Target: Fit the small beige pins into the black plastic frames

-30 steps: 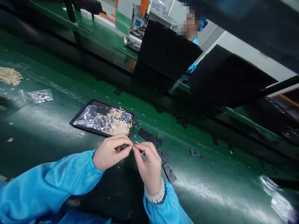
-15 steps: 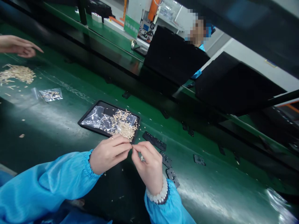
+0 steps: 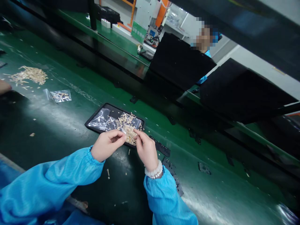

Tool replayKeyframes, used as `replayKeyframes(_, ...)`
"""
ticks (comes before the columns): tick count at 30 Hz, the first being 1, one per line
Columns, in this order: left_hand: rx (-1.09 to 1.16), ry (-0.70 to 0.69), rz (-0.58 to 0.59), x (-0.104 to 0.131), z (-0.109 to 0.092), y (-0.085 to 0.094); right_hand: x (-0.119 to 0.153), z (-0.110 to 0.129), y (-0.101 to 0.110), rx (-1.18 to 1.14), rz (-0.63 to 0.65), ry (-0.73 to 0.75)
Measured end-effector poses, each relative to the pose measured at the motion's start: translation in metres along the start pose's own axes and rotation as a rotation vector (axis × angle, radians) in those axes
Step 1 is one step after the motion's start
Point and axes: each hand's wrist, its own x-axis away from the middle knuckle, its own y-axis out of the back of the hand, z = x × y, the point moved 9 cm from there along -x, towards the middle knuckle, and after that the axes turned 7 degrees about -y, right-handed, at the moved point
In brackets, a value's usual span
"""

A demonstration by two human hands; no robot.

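My left hand (image 3: 109, 143) hovers at the front edge of a black tray (image 3: 93, 126), thumb and fingertips pressed together; whatever they hold is too small to make out. Over the tray's right end is my right hand (image 3: 147, 150), its thumb and index finger slightly apart, with nothing visible between them. Beneath its fingertips lies a heap of small tan strip-like pieces (image 3: 126, 120). Clear plastic bags (image 3: 100, 119) lie in the tray beside the heap. A bead bracelet circles my right wrist.
Black perforated plates (image 3: 161, 148) lie right of the tray, another plate (image 3: 204, 168) farther right. At left are a second pile of tan pieces (image 3: 32, 75), a small filled bag (image 3: 61, 96) and another person's hand (image 3: 4, 87). Dark panels (image 3: 181, 64) stand behind the green table.
My hands, touching at the fingertips before, have separated and moved up over the tray's edge. The other person's hand has dropped toward the left edge. The view has shifted slightly.
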Motion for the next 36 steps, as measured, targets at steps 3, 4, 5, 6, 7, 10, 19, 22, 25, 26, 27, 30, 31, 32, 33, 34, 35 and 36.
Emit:
replayKeyframes(3,-0.019,0.0,-0.004,-0.001,0.001,-0.001,0.008,0.016,0.011,-0.071,-0.094,0.056)
replayKeyframes(4,-0.03,-0.006,0.0,-0.001,0.0,-0.001,0.011,0.021,0.014,-0.085,-0.119,0.072)
replayKeyframes(5,-0.045,-0.016,0.007,0.0,-0.001,-0.002,0.015,0.026,0.015,-0.085,-0.131,0.088)
replayKeyframes(6,-0.061,-0.032,0.016,0.0,-0.002,-0.003,0.017,0.03,0.016,-0.071,-0.134,0.103)
replayKeyframes(7,-0.08,-0.056,0.027,0.001,-0.004,-0.003,0.019,0.033,0.015,-0.049,-0.13,0.118)
replayKeyframes(10,-0.153,-0.176,0.076,0.003,-0.015,-0.005,0.022,0.035,0.013,0.0,-0.114,0.136)
replayKeyframes(19,-0.415,-0.598,0.019,0.015,-0.056,-0.01,0.019,0.025,0.014,-0.052,-0.163,0.048)
replayKeyframes(22,-0.347,-0.455,0.026,0.008,-0.043,-0.008,0.007,-0.004,0.018,-0.178,-0.207,-0.116)
replayKeyframes(25,-0.279,-0.305,0.055,0.001,-0.026,-0.006,-0.012,-0.027,0.011,-0.021,-0.121,-0.206)
replayKeyframes(26,-0.26,-0.267,0.055,-0.001,-0.021,-0.005,-0.019,-0.031,0.006,0.054,-0.048,-0.191)
replayKeyframes(27,-0.24,-0.232,0.049,-0.002,-0.017,-0.004,-0.026,-0.035,0.001,0.112,0.027,-0.165)
replayKeyframes(30,-0.191,-0.152,0.022,-0.005,-0.008,0.001,-0.049,-0.052,0.005,0.166,0.137,-0.119)
replayKeyframes(31,-0.176,-0.135,0.014,-0.005,-0.006,0.002,-0.058,-0.064,0.014,0.189,0.131,-0.137)
replayKeyframes(32,-0.159,-0.12,0.007,-0.005,-0.004,0.003,-0.068,-0.078,0.026,0.221,0.108,-0.175)
replayKeyframes(33,-0.137,-0.107,0.002,-0.005,-0.002,0.003,-0.077,-0.096,0.042,0.259,0.063,-0.23)
replayKeyframes(34,-0.112,-0.097,-0.001,-0.005,0.0,0.003,-0.085,-0.116,0.061,0.3,0.005,-0.294)
replayKeyframes(35,-0.082,-0.089,-0.003,-0.005,0.001,0.002,-0.09,-0.135,0.08,0.338,-0.059,-0.363)
replayKeyframes(36,-0.049,-0.08,-0.003,-0.006,0.002,0.001,-0.094,-0.154,0.099,0.366,-0.113,-0.429)
